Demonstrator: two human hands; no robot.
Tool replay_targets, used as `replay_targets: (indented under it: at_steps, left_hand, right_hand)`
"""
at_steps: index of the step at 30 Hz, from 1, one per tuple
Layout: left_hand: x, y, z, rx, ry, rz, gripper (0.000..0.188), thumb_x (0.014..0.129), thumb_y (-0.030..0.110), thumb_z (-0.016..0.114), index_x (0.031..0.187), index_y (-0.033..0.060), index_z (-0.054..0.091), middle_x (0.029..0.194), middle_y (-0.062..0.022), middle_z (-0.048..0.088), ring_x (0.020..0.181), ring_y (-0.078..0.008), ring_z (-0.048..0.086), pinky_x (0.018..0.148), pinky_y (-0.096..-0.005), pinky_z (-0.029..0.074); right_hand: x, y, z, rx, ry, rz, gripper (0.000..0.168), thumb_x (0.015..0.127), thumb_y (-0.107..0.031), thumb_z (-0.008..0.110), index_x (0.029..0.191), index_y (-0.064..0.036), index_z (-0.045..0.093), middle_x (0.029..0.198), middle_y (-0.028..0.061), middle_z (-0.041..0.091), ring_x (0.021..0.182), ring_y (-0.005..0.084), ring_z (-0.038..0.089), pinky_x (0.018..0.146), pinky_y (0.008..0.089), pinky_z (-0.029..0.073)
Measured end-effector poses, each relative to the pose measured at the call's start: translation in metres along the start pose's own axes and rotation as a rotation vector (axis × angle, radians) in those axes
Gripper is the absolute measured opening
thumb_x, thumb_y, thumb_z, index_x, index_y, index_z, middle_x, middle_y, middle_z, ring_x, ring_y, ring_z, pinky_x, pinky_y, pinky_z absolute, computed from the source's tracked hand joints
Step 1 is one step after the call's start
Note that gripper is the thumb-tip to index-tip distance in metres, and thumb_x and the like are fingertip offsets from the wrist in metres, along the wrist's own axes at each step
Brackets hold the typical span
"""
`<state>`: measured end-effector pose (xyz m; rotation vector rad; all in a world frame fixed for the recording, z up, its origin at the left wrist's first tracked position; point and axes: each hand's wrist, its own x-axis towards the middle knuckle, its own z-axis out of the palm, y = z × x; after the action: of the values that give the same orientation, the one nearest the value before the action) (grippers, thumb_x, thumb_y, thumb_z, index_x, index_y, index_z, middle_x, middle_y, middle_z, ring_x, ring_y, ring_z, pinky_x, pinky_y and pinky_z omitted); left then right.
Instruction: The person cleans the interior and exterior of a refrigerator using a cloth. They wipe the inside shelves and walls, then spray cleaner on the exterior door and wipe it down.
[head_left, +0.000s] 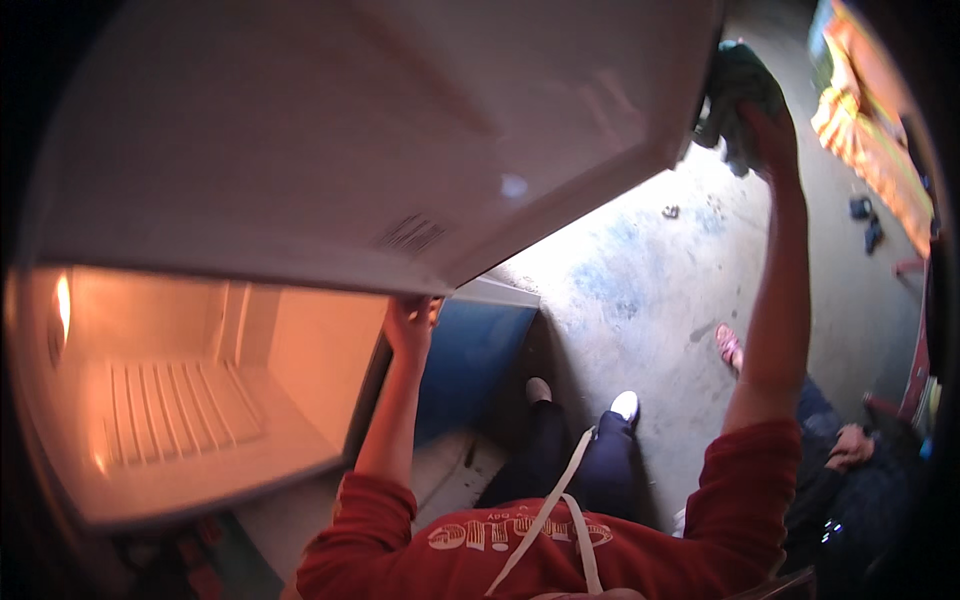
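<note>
A large pale door panel of a refrigerator (360, 150) fills the upper part of the view, with a small slotted vent near its lower edge. My left hand (411, 319) grips the lower edge of this panel, fingers partly hidden behind it. At the panel's far right edge, my right hand (765, 127) holds a crumpled dark green cloth (742, 82) against the edge. Below the panel, at left, the white refrigerator compartment (300, 360) stands open, lit orange by an inside lamp, with a ribbed floor.
A blue panel (476, 360) stands beyond my left forearm. Concrete floor (615, 277) lies ahead. At right, a person sits with clasped hands (851, 446) and one sandalled foot (726, 343) forward. Orange-yellow fabric (870, 150) and dark footwear (866, 221) are farther off.
</note>
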<state>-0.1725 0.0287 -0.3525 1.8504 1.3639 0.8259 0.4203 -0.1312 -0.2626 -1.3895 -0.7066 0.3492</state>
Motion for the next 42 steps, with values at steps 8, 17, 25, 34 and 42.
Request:
replay_targets:
  at_steps: [8, 17, 25, 34, 42]
  left_hand:
    - [-0.115, 0.037, -0.005, -0.155, -0.057, -0.168, 0.013, 0.092, 0.008, 0.068, 0.092, 0.0028, 0.056, 0.08, -0.0067, 0.065, 0.066, -0.0143, 0.066, 0.053, -0.0276, 0.053]
    - [-0.291, 0.01, -0.045, -0.076, -0.081, -0.251, 0.017, 0.089, 0.006, 0.069, 0.104, 0.0011, 0.063, 0.088, -0.0096, 0.068, 0.074, -0.0181, 0.066, 0.069, -0.0303, 0.054]
    - [-0.333, 0.015, -0.07, -0.177, 0.013, -0.26, 0.017, 0.09, 0.009, 0.068, 0.106, 0.0025, 0.065, 0.092, -0.0102, 0.069, 0.08, -0.0193, 0.068, 0.073, -0.0315, 0.054]
    - [-0.401, -0.012, -0.11, -0.386, 0.043, -0.389, 0.016, 0.092, 0.007, 0.065, 0.107, 0.0015, 0.066, 0.096, -0.0106, 0.07, 0.087, -0.0182, 0.07, 0.076, -0.0296, 0.055]
    - [-0.436, -0.038, -0.168, -0.378, 0.017, -0.483, 0.015, 0.095, 0.005, 0.06, 0.108, 0.0002, 0.065, 0.093, -0.0082, 0.071, 0.087, -0.014, 0.069, 0.075, -0.0267, 0.055]
  right_hand:
    - [0.066, 0.01, -0.047, -0.184, -0.308, 0.19, 0.05, 0.089, -0.033, 0.07, 0.125, 0.0, 0.061, 0.11, 0.01, 0.067, 0.095, 0.013, 0.063, 0.085, 0.0293, 0.049]
    - [-0.021, 0.006, -0.048, -0.608, -0.063, -0.597, 0.04, 0.091, -0.042, 0.064, 0.1, -0.003, 0.064, 0.088, 0.0073, 0.065, 0.074, 0.0187, 0.063, 0.072, 0.0347, 0.051]
    - [-0.302, 0.139, -0.011, -1.049, -0.53, 0.456, 0.048, 0.083, -0.037, 0.071, 0.115, -0.001, 0.064, 0.104, 0.0176, 0.071, 0.089, 0.0316, 0.069, 0.077, 0.043, 0.054]
    - [-0.382, -0.053, 0.346, -0.558, -0.62, -0.779, 0.044, 0.08, 0.002, 0.064, 0.123, -0.004, 0.055, 0.118, 0.0162, 0.058, 0.111, 0.0373, 0.052, 0.097, 0.045, 0.043]
    - [-0.42, 0.004, 0.459, -1.063, -0.696, -0.487, 0.1, 0.08, -0.057, 0.071, 0.142, 0.013, 0.036, 0.153, 0.0289, 0.029, 0.147, 0.0397, 0.021, 0.117, 0.0491, 0.027]
